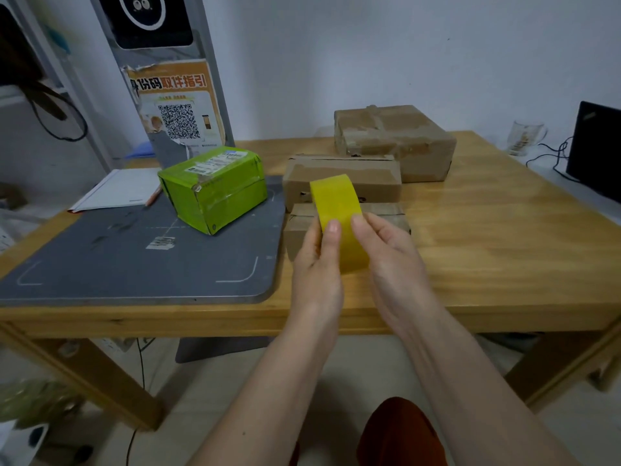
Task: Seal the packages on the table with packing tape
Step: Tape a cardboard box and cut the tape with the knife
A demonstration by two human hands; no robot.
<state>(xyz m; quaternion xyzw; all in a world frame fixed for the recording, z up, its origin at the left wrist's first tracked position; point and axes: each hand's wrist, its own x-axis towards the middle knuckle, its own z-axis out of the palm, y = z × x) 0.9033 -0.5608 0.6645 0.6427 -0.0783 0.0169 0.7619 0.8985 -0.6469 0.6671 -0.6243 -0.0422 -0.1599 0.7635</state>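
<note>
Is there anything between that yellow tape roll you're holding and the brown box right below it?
Nothing visible. Both the left hand and right hand hold the yellow tape roll just above the nearest cardboard box, with only open air between. The green package sits off to the left.

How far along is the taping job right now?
Early stage. The green box and the far brown box already carry tape, though from this job or not I cannot tell. Both hands, left hand and right hand, hold the yellow tape roll above the nearest brown box; no strip is pulled yet.
</note>
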